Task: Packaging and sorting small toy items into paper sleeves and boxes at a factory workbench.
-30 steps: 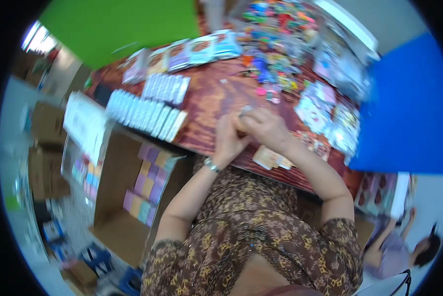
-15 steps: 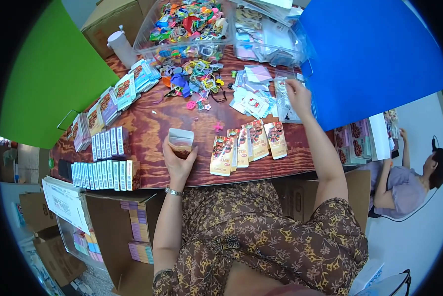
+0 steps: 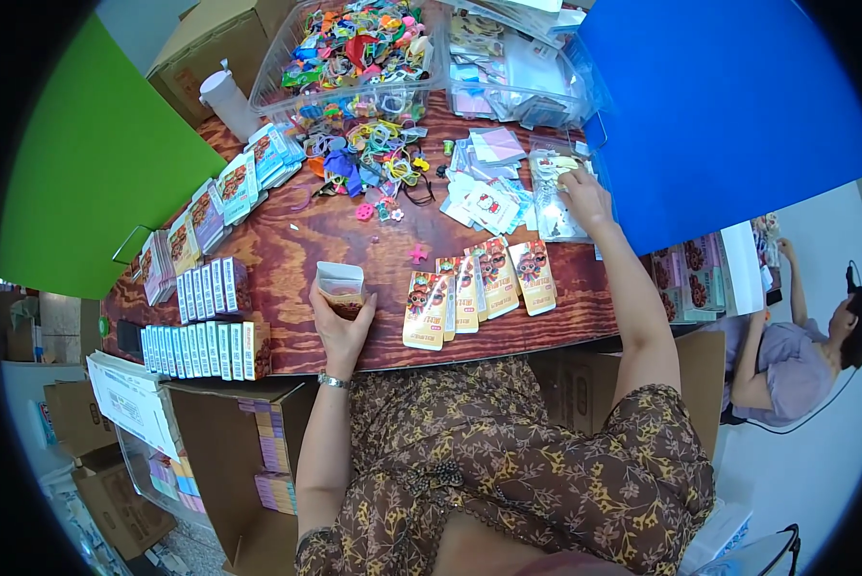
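My left hand (image 3: 337,334) is wrapped round a small carton (image 3: 341,276) with its top end open, held upright near the table's front edge. At the right, my right hand (image 3: 587,204) reaches into a shallow clear tray (image 3: 554,228) of small flat pieces. Its fingers are drawn together among the pieces; what they grip is too small to make out. Between the hands lies an overlapping row of yellow-orange printed flat cartons (image 3: 469,298). Beside the tray is a loose pile of cards (image 3: 489,204), with a pink trinket (image 3: 418,253) lying nearer to me.
Filled cartons (image 3: 195,351) stand in rows at the left, with stacks of flat cartons (image 3: 207,213) behind. A clear bin (image 3: 354,94) of colourful trinkets and another clear bin (image 3: 522,106) of packets sit at the back. Green (image 3: 95,163) and blue (image 3: 719,115) panels flank the table. A co-worker (image 3: 796,370) sits at right.
My right hand has lowered further into the clear tray. My left hand still holds the carton, and the whole view has shifted slightly.
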